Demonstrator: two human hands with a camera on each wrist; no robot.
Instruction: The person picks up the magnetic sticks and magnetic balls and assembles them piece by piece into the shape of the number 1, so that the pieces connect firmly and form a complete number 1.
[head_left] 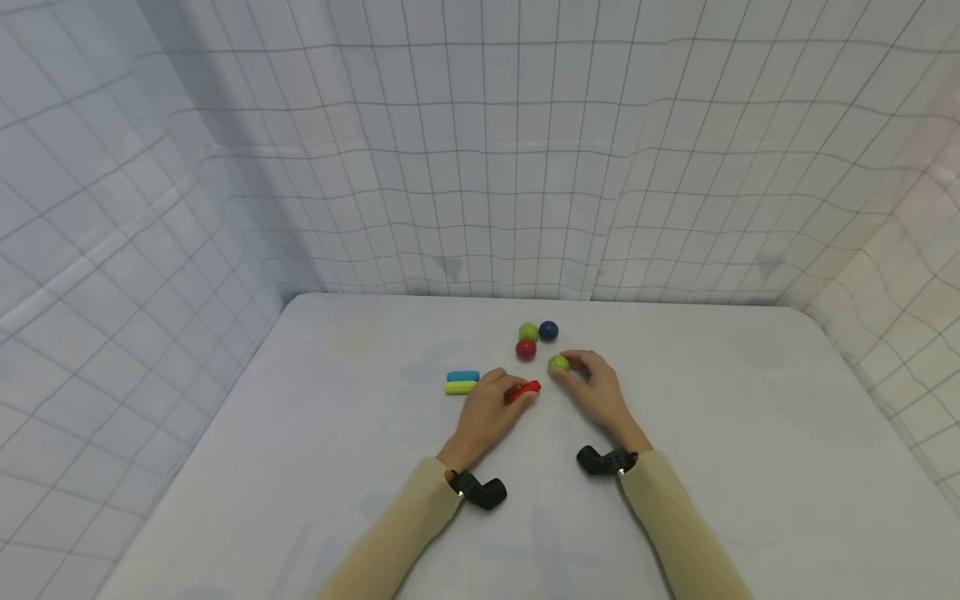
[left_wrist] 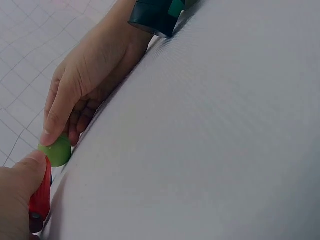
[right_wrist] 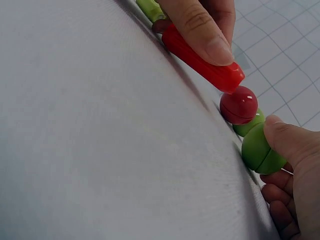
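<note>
My left hand pinches a short red stick-shaped piece between thumb and fingers, just above or on the white table; I cannot tell which. To its right, my right hand grips a green ball by thumb and fingers. In the left wrist view this ball appears close beyond the red piece. Beside the left hand's fingers lie a blue stick-shaped piece and a yellow-green one, the latter partly hidden by the hand. The palms hide part of both held things.
Behind the hands, a red ball, a second green ball and a dark blue ball sit in a close cluster. The white table ends at a hanging white sheet with a grid pattern. Black cameras are strapped to both wrists.
</note>
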